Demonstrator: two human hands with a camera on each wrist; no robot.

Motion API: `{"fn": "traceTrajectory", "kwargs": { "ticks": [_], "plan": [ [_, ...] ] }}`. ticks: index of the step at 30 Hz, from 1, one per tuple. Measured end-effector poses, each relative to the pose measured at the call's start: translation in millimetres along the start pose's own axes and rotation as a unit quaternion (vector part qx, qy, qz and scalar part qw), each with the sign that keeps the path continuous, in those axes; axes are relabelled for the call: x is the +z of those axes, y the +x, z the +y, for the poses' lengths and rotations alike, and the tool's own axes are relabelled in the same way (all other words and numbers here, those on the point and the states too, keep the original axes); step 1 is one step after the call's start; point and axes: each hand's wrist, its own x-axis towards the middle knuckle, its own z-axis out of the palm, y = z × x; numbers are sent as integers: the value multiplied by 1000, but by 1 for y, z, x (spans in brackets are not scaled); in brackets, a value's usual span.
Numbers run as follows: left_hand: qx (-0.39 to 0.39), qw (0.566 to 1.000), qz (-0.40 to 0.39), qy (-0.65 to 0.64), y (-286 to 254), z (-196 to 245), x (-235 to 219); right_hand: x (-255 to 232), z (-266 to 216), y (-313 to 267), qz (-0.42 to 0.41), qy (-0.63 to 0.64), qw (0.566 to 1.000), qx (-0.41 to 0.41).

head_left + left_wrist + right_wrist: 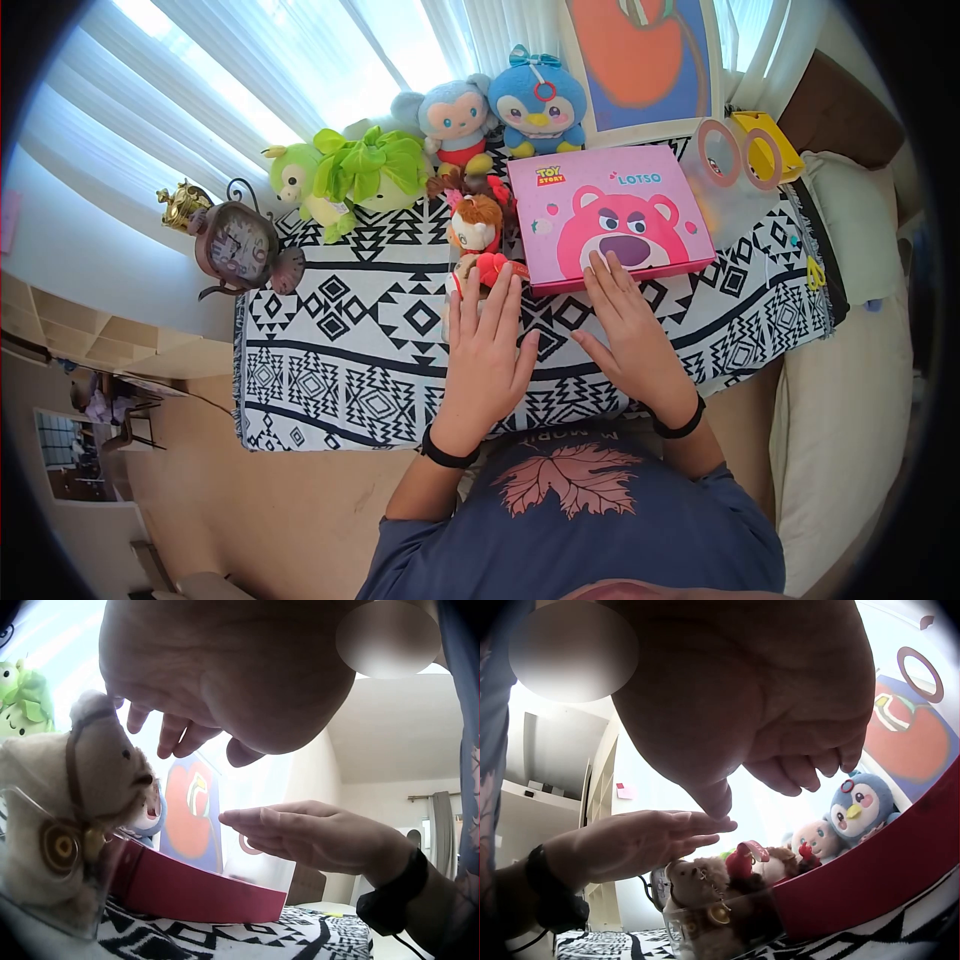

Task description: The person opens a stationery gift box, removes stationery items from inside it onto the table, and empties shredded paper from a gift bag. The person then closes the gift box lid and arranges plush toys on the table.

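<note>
Nearest me, I see my left hand (483, 352) and right hand (630, 335) hovering palm-down above the patterned cloth (340, 370), fingers straight and loosely spread, holding nothing. Open cloth lies to the left of the left hand, out to the cloth's fringed edge. Under the left fingertips sits a clear case with a bear plush (71, 817); from the left wrist view the palm hangs above it, apart. My right fingertips reach over the near edge of the pink Lotso box (610, 215). Just behind the box stand a blue penguin plush (540, 100) and a green plush (345, 175); a clock (238, 245) sits at the cloth's far left corner.
</note>
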Motion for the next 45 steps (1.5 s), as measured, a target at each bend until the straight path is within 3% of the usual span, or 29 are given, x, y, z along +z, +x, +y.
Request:
{"fn": "traceTrajectory", "kwargs": {
  "ticks": [22, 24, 25, 27, 29, 31, 33, 34, 38, 41, 43, 45],
  "plan": [
    [-11, 999, 35, -29, -11, 0, -10, 0, -7, -2, 0, 23, 999, -25],
    [-14, 998, 55, -39, -14, -6, -12, 1, -7, -2, -42, 88, 995, -1],
    [-34, 991, 92, -91, -19, -13, -11, -2, -10, 3, -42, 86, 995, -3],
    [-56, 980, 129, -142, -27, -29, -5, -9, -18, 16, -223, 230, 930, 179],
    [-212, 914, 181, -293, -37, -48, 5, 2, -18, 21, -223, 259, 925, 167],
    [-236, 905, 199, -294, -43, -62, 16, 16, -20, 26, -223, 287, 919, 154],
    [-304, 848, 180, -395, -48, -77, 37, 33, -25, 27, -120, 289, 949, 35],
    [-311, 833, 153, -432, -45, -74, 32, 45, -27, 30, -117, 236, 965, 4],
    [-322, 821, 96, -461, -50, -84, 46, 63, -36, 42, -147, 250, 957, 23],
    [-343, 783, 78, -514, -50, -88, 46, 77, -45, 52, -92, 272, 958, 5],
    [-354, 784, 76, -505, -56, -97, 51, 71, -54, 57, -111, 270, 954, 72],
    [-362, 786, 73, -496, -64, -97, 52, 72, -59, 55, -97, 259, 959, 61]
  ]
}}
